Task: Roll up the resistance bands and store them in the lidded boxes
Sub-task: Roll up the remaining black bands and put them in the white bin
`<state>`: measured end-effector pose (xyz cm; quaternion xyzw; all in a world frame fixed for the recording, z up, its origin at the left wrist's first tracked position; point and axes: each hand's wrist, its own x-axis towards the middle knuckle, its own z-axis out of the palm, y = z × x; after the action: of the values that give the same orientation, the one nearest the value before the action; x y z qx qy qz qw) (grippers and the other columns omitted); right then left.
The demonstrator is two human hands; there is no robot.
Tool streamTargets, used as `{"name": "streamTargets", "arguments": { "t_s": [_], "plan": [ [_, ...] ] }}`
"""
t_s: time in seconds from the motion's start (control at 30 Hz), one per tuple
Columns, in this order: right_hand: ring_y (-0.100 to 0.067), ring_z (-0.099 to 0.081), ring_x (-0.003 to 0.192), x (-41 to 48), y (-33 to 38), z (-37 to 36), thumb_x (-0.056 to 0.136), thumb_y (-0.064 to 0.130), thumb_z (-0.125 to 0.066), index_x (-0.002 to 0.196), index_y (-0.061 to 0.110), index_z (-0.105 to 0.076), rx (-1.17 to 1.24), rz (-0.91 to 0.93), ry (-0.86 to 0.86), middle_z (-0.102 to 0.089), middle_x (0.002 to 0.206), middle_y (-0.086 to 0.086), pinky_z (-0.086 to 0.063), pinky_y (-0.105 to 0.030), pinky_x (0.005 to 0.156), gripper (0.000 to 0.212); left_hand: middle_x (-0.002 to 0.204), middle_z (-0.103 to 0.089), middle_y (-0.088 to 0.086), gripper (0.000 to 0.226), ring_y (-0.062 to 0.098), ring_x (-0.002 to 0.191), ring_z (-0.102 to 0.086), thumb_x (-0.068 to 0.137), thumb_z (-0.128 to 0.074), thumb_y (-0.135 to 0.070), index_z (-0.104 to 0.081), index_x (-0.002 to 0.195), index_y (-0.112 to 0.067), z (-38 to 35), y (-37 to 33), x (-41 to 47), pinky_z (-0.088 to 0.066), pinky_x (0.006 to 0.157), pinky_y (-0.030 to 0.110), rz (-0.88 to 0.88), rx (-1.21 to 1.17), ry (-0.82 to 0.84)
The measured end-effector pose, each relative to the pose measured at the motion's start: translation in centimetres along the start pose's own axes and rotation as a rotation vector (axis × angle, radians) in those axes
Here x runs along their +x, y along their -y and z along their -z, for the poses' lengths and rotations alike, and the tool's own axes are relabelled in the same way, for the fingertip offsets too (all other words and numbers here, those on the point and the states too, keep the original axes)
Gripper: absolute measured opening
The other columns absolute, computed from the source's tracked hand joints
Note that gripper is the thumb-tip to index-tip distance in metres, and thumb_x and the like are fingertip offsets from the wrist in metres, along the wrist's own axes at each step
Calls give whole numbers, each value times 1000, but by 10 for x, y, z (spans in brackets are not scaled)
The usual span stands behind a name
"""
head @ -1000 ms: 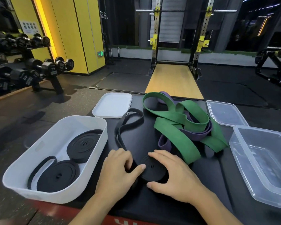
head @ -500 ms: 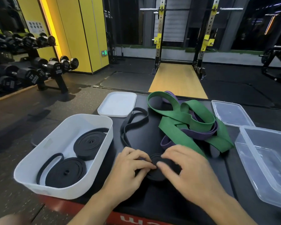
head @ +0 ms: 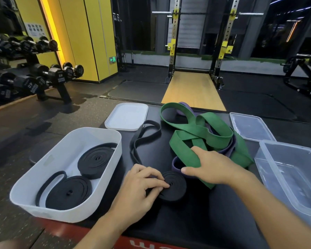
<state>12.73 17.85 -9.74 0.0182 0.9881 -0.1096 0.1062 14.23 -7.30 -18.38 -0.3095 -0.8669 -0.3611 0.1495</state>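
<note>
Right at the fingertips (head: 162, 184) of the left hand (head: 142, 184) sits the black roll (head: 174, 188), touching them, at about 3 o'clock. Those fingers are curled down onto its top and near edge, pinning it flat on the black pad (head: 196, 216). The thumb's hidden, so I can't say what it's doing.

The right hand (head: 212, 168) is up at 1 o'clock from the roll. Its fingers are pretty much straight, lying flat on the green band (head: 196, 133) and gripping nothing. Its thumb is just beside the roll's far rim, over the purple band (head: 177, 164).

The bit that matters imo is the loose tail (head: 133, 148) of that same band. It comes off the roll on the left hand's side, runs away toward 11 o'clock, then loops round near the white lid (head: 127, 116) at 12. So its long axis is near-to-far, and the winding has to draw it back toward the person. The left hand is the nearer one to both roll and tail.

Further out, the white box (head: 43, 169) is at 9 o'clock, near the left hand, with two finished rolls (head: 95, 159) lying flat inside. The clear box (head: 284, 178) is off at 3 o'clock, past the right hand. My guess is once the tail's wound in, it's a short hop to 9 o'clock.
</note>
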Motion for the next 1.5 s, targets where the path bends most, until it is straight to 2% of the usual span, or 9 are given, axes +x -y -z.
{"name": "streamTargets", "arguments": {
  "t_s": [0.2, 0.4, 0.53, 0.7, 0.87, 0.97, 1.23, 1.4, 1.5],
  "plan": [
    [-31, -60, 116, -8, -6, 7, 84, 65, -71, 152, 35, -28, -78, -33, 42, -62, 127, -5, -50, -39, 95, 86, 112, -62, -31, 20, 9, 107, -49, 97, -59, -43, -76, 106, -48, 0, 1, 0, -48, 92, 34, 7, -5, 3],
    [-31, -67, 88, -9, -13, 16, 92, 31, -60, 104, 24, -45, -425, -106, -473, -67, 92, 0, -40, -33, 63, 20, 112, -62, -31, 19, 9, 107, -49, 96, -61, -41, -77, 105, -47, 1, -1, -1, -47, 93, 31, 12, -10, 3],
    [-22, -37, 51, -1, -37, 26, 90, 12, -55, 92, 21, -31, -383, -245, -673, -42, 62, 4, -24, -28, 47, 26, 112, -61, -32, 20, 6, 108, -47, 96, -69, -31, -77, 105, -47, 0, 0, 0, -46, 93, 28, 16, 5, 7],
    [-27, -69, 86, -2, -49, -8, 91, 40, -53, 111, 24, -36, -476, -156, -422, -67, 89, 3, -39, -32, 58, 31, 112, -61, -31, 21, 7, 107, -48, 95, -70, -30, -77, 104, -48, 0, 0, 0, -46, 93, 28, 13, 0, 5],
    [-29, -53, 125, -6, -45, 15, 88, 85, -18, 127, 27, -49, -384, -294, -224, -57, 132, -5, -45, -43, 90, 76, 111, -62, -31, 20, 8, 108, -49, 95, -69, -32, -78, 104, -47, 0, 0, 0, -46, 94, 26, 6, -10, 1],
    [-27, -49, 126, -14, -31, 22, 79, 89, 2, 125, 24, -61, -460, -290, -292, -54, 130, -6, -40, -41, 101, 101, 111, -62, -32, 20, 7, 108, -48, 95, -68, -34, -77, 104, -48, 1, -1, 0, -46, 94, 26, 12, -6, 9],
    [-22, -49, 114, -23, -12, 25, 86, 81, -41, 122, 30, -52, -550, -134, -408, -48, 118, 2, -36, -38, 94, 64, 111, -61, -32, 21, 7, 109, -48, 95, -70, -31, -78, 104, -48, 1, 0, 0, -45, 95, 27, 15, 3, 21],
    [-19, -50, 104, -39, 18, 22, 88, 64, -57, 120, 28, -62, -217, 218, -584, -49, 111, 8, -45, -39, 90, 48, 111, -61, -32, 20, 7, 108, -48, 96, -69, -31, -78, 104, -47, 2, 0, 1, -45, 94, 26, 3, 14, 14],
    [-5, -48, 106, -52, 40, 1, 80, 80, -53, 132, 37, -55, 56, 367, -294, -45, 112, 20, -47, -32, 93, 67, 110, -61, -32, 20, 7, 105, -46, 96, -62, -38, -78, 105, -45, 2, 1, 1, -44, 91, 26, -12, 13, 15]
  ]
}}
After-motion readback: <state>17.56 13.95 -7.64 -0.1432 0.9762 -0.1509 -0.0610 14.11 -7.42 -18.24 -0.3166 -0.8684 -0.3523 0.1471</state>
